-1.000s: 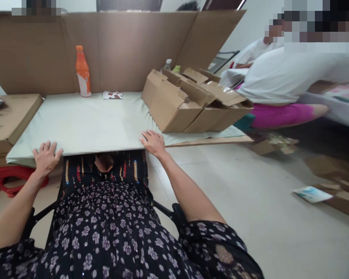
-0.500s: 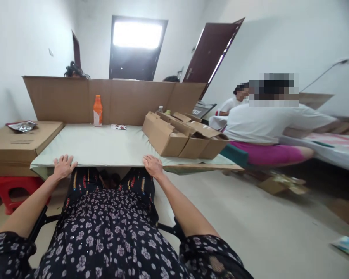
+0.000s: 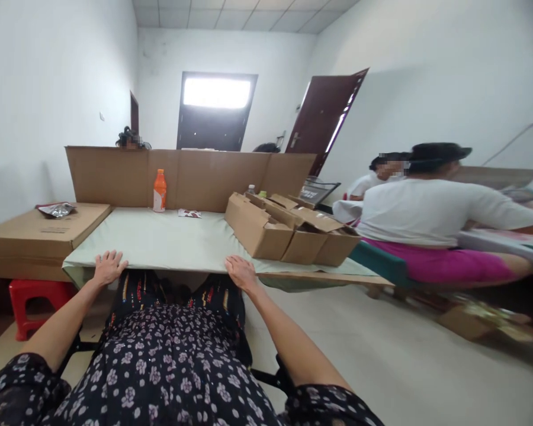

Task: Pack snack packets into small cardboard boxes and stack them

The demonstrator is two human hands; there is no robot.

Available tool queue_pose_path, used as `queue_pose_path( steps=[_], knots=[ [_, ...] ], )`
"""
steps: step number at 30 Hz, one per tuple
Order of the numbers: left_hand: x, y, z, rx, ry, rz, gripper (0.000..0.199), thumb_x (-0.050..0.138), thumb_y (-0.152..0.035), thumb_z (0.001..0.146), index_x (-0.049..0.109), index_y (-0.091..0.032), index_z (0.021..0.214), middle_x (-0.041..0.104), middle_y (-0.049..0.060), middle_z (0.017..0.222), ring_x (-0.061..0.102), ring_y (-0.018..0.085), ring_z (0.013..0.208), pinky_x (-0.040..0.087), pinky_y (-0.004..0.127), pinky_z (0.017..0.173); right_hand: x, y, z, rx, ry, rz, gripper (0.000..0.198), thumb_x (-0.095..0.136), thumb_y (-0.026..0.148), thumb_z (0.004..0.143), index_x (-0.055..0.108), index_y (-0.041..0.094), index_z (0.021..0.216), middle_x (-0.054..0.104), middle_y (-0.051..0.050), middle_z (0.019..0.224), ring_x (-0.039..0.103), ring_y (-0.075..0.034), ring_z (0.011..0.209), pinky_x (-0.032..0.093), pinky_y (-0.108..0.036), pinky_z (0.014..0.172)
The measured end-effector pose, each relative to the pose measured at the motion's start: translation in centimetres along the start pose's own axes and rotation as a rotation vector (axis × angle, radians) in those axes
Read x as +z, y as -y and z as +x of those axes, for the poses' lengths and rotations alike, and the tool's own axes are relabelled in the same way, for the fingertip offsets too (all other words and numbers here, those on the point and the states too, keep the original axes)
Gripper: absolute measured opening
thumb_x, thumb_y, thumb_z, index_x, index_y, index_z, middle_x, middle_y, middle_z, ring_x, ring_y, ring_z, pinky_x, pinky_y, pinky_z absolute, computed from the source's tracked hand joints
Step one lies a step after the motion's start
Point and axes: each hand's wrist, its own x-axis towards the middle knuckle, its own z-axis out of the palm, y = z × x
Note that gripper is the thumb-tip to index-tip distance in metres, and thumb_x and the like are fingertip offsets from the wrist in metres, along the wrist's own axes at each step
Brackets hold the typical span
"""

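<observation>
My left hand lies on the near edge of a table with a pale green cover, its fingers spread and nothing in them. Farther right on the same edge rests my right hand, palm down with the fingers stretched out, also holding nothing. Just beyond the right hand stand several open cardboard boxes side by side; what they contain is mostly hidden. An orange bottle stands upright toward the back of the table, and a small red and white packet lies flat beside it.
A tall cardboard panel closes off the table's far side. On the left, a flat carton carries a silver pouch, with a red stool below. At the right a person in a white shirt sits at another table.
The view has tilted up and turned slightly left, so everything sits lower and farther right. Both hands stay on the table edge. The person at the right has an arm reaching farther out.
</observation>
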Motion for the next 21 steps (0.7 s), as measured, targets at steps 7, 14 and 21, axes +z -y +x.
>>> queue_pose_path(
  steps=[7,14,21],
  knots=[
    [-0.3,-0.3,-0.3,-0.012,-0.033,0.018,0.042,0.067,-0.039,0.101,0.06,-0.018,0.136,0.061,0.012,0.141,0.064,0.029,0.122,0.057,0.053,0.102,0.2,0.4,0.9,0.048,-0.021,0.007,0.038,0.065,0.04,0.101,0.063,0.02,0.133,0.064,-0.011,0.136,0.066,-0.024,0.114,0.059,-0.047,0.096],
    [0.7,-0.1,0.1,-0.011,-0.008,0.008,0.043,0.067,-0.04,0.101,0.06,-0.019,0.137,0.06,0.013,0.143,0.063,0.03,0.125,0.055,0.054,0.104,1.0,-0.1,0.8,0.059,0.007,0.007,0.038,0.065,0.04,0.101,0.063,0.02,0.133,0.064,-0.011,0.136,0.066,-0.024,0.114,0.059,-0.047,0.096],
    [1.5,-0.1,-0.3,-0.037,-0.014,-0.021,0.042,0.067,-0.04,0.101,0.06,-0.019,0.137,0.061,0.012,0.14,0.064,0.029,0.122,0.057,0.053,0.102,1.1,-0.3,0.2,0.008,0.016,0.004,0.037,0.065,0.04,0.101,0.063,0.02,0.133,0.064,-0.011,0.136,0.066,-0.024,0.115,0.059,-0.047,0.097]
  ],
)
